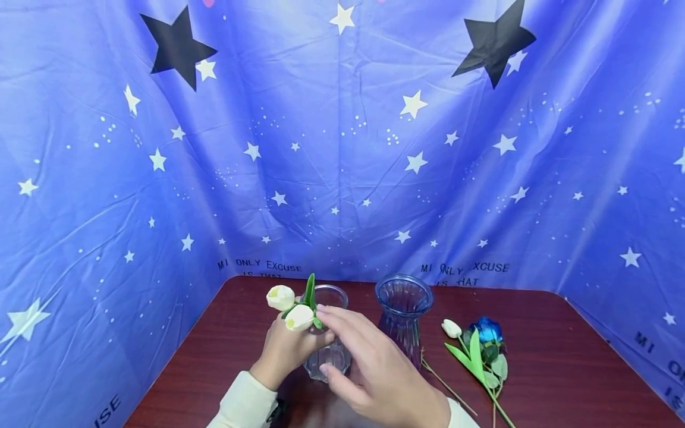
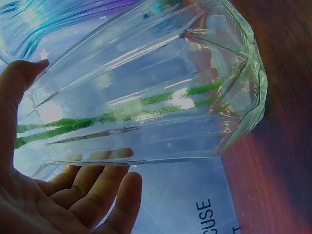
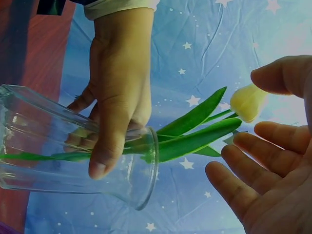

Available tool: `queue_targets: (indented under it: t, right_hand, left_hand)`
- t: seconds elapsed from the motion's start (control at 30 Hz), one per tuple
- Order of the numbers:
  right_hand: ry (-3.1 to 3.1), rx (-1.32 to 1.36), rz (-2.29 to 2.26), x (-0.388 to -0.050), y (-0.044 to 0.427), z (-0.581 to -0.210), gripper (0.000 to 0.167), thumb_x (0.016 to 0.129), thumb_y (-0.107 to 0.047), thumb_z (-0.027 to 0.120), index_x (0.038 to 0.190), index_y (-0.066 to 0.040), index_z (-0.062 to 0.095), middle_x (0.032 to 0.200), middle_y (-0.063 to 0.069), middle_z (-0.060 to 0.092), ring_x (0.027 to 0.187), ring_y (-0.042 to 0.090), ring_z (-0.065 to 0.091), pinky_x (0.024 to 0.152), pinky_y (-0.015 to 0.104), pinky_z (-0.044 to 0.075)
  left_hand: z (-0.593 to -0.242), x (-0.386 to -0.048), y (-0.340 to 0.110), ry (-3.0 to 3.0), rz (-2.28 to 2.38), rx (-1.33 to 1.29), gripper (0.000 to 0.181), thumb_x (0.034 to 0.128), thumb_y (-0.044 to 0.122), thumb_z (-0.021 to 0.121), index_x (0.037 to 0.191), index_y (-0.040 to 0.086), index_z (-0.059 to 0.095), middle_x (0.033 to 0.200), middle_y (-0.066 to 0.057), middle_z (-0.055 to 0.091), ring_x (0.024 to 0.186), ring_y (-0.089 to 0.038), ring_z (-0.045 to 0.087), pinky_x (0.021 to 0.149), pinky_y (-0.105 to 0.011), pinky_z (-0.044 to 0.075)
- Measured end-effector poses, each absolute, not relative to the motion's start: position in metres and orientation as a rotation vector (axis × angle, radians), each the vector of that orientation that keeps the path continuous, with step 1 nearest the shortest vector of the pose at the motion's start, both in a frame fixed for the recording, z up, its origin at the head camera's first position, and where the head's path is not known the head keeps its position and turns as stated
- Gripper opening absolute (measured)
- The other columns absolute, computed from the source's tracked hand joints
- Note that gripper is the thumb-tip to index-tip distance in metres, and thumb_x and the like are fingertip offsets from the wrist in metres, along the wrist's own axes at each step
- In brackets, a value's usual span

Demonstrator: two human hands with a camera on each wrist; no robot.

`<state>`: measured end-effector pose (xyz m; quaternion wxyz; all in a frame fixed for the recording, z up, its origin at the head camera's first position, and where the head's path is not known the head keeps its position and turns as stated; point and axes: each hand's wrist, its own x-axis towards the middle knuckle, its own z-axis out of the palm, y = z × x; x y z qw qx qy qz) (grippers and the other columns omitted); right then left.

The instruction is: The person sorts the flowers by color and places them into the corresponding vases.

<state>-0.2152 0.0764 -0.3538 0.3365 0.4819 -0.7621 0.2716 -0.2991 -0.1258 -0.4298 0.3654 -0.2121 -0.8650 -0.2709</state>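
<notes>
Glass vase (image 3: 61,170) — in left grip (image 3: 117,105)

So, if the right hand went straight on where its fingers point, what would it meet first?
Probably the long green leaves of the white, cup-shaped tulips, though depth is unclear.

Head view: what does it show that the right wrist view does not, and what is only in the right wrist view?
Only the head view shows the blue rose and the loose white tulip lying on the table. Only the right wrist view clearly shows green stem inside the clear vase. Both show the left hand gripping that vase, the right hand near it, and the starry backdrop.
</notes>
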Motion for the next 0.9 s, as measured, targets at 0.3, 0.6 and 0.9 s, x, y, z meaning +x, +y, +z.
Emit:
queue_targets:
  t: [0.3,0.6,0.9]
  right_hand:
    - [-1.932,1.306,0.722,-0.210,0.076,-0.358,0.057,0.096,-0.021,0.069,0.147,-0.006,0.052,0.143,0.007,0.059,0.131,0.017,0.057,0.113,0.022,0.041]
    - [-1.937,1.277,0.716,-0.211,0.100,-0.365,0.055,0.096,-0.020,0.071,0.147,-0.011,0.053,0.141,0.004,0.060,0.125,0.016,0.059,0.105,0.020,0.043]
    - [-1.919,1.228,0.811,-0.209,0.120,-0.355,0.046,0.092,-0.012,0.074,0.137,-0.012,0.062,0.134,0.004,0.063,0.122,0.019,0.062,0.110,0.017,0.039]
  left_hand:
    - [-0.432,-0.289,-0.135,-2.288,-0.672,-0.475,0.038,0.0620,0.035,0.095,0.087,0.023,0.068,0.086,0.007,0.065,0.069,-0.013,0.067,0.054,-0.032,0.051]
    - [-0.429,-0.297,-0.128,-2.280,-0.696,-0.502,0.044,0.0626,0.036,0.096,0.092,0.017,0.070,0.087,0.003,0.068,0.070,-0.015,0.068,0.055,-0.034,0.053]
    - [-0.430,-0.299,-0.125,-2.177,-0.647,-0.562,0.053,0.0589,0.041,0.099,0.089,0.014,0.065,0.084,0.003,0.062,0.065,-0.014,0.062,0.057,-0.035,0.054]
